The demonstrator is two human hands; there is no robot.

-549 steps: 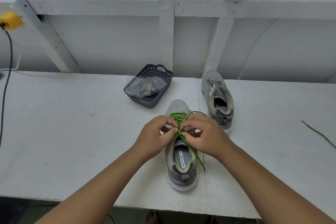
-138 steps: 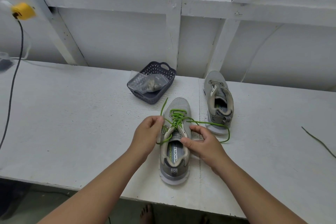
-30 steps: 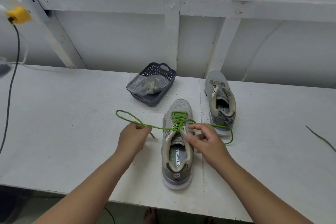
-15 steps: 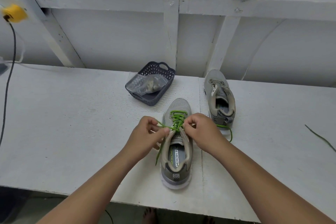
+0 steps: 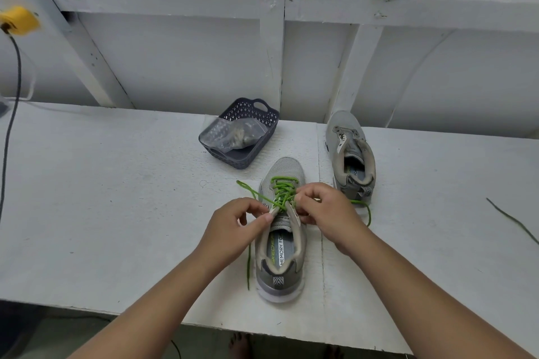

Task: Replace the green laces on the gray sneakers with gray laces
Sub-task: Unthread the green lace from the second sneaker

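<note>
Both hands back at eyelets: left hand (image 5: 233,227) and right hand (image 5: 323,210) pinch bright green cord lace (image 5: 281,194) on near gray mesh sneaker (image 5: 281,242), 12 o'clock end; another row loosening, approx half unlaced.

Right hand (image 5: 326,210) hides lace grip; loose lace (image 5: 513,220) cut by right edge; bag (image 5: 233,134) contents unclear.

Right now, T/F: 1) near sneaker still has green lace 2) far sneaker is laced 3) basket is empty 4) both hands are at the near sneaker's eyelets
1) The near sneaker carries the green lace. True.
2) The far sneaker is laced. False: its eyelets are bare.
3) The basket is empty. False: a clear bag lies in it.
4) The left hand and right hand are at the eyelets. True.
</note>
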